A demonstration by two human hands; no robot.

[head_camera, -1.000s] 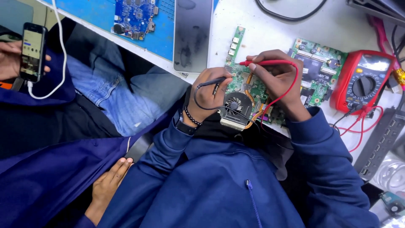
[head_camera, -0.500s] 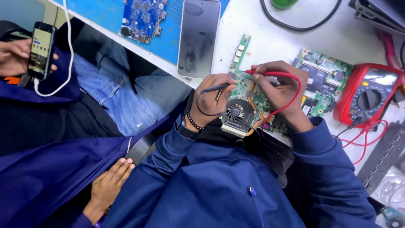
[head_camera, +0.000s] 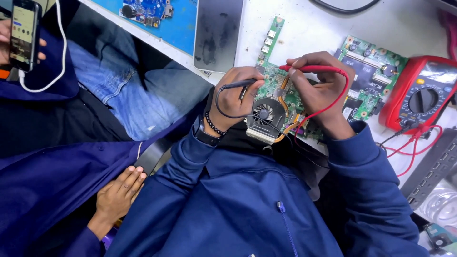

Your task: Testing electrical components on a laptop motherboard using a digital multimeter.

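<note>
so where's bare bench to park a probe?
Bare white bench lies between the grey slab and the green board. It is crowded by the multimeter, where red leads loop.

Honestly we can't make out where either probe tip lands: the black probe (head_camera: 236,85) disappears under the left hand (head_camera: 235,97), and the red probe (head_camera: 312,69) tip is tucked behind the right hand (head_camera: 319,93). Most of the green circuit board (head_camera: 369,83) is covered by our hands. The red multimeter (head_camera: 421,97) is blurry, so we can't read its dial setting. The dark cable (head_camera: 352,7) runs off the top edge, and the co-worker's phone (head_camera: 24,33) screen is too small to tell.
</note>
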